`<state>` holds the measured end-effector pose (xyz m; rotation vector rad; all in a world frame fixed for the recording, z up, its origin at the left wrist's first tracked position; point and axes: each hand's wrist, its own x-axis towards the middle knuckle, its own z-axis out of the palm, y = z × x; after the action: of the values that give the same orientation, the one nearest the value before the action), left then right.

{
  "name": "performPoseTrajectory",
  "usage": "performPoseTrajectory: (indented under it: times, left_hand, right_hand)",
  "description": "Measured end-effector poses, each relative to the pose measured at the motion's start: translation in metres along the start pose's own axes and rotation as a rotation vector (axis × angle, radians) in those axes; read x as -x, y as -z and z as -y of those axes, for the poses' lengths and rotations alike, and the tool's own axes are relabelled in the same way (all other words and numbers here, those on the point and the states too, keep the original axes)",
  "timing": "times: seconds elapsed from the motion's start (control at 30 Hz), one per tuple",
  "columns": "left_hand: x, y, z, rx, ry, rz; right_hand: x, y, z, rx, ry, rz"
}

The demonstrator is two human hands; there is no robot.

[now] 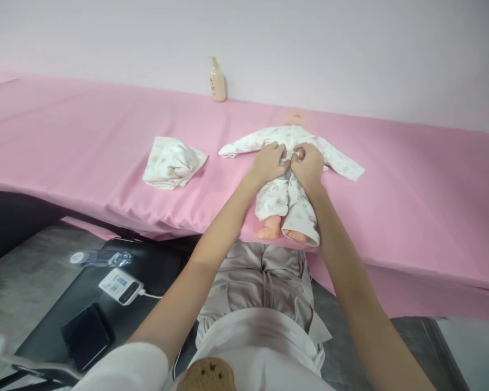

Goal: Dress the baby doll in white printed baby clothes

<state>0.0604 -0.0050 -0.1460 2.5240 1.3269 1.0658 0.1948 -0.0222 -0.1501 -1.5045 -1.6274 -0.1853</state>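
A baby doll [270, 228] lies on its back on the pink-covered table, feet towards me. It wears a white printed outfit [299, 214], its long sleeves spread out to both sides and its bare feet showing at the trouser ends. My left hand [270, 163] is at the doll's middle, fingers curled and pinching the outfit's cloth. Close beside it, my right hand [309, 167] is also closed on the outfit, thumb and fingers bent at the front. The pinched cloth between my fingertips is mostly hidden by the hands.
Left of the doll is a folded white printed cloth bundle [173, 163]. A pump bottle [217, 81] stands by the wall on the pink cloth [85, 130]. Below, a black chair [146, 269] bears a plastic bottle [100, 258], a white device with a cable [121, 285] and a phone [86, 336].
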Motion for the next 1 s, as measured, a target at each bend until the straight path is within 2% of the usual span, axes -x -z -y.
performPoseTrajectory:
  times: [0.1, 0.27, 0.4, 0.53, 0.7, 0.87, 1.0]
  left_hand:
    - [0.000, 0.010, 0.014, 0.037, -0.086, 0.048]
    - [-0.003, 0.014, 0.020, 0.043, 0.046, -0.021]
    - [-0.004, 0.008, 0.013, 0.036, 0.116, -0.134]
    - [-0.002, 0.005, 0.009, 0.016, 0.175, -0.163]
    - [0.001, 0.010, 0.005, 0.031, 0.228, -0.225]
    - [0.004, 0.013, 0.001, 0.089, 0.166, -0.310]
    - [0.005, 0.010, 0.001, 0.200, 0.007, -0.255]
  right_hand:
    - [0.002, 0.007, 0.000, 0.077, -0.033, 0.064]
    - [0.000, 0.013, -0.009, 0.126, -0.067, 0.072]
    - [-0.002, 0.010, -0.016, 0.080, -0.055, -0.056]
    - [-0.001, 0.008, -0.016, 0.092, 0.013, -0.177]
    - [0.001, 0.011, -0.007, 0.115, 0.045, -0.273]
    - [0.003, 0.013, 0.000, 0.057, 0.059, -0.233]
    - [0.004, 0.014, 0.002, -0.004, 0.074, -0.255]
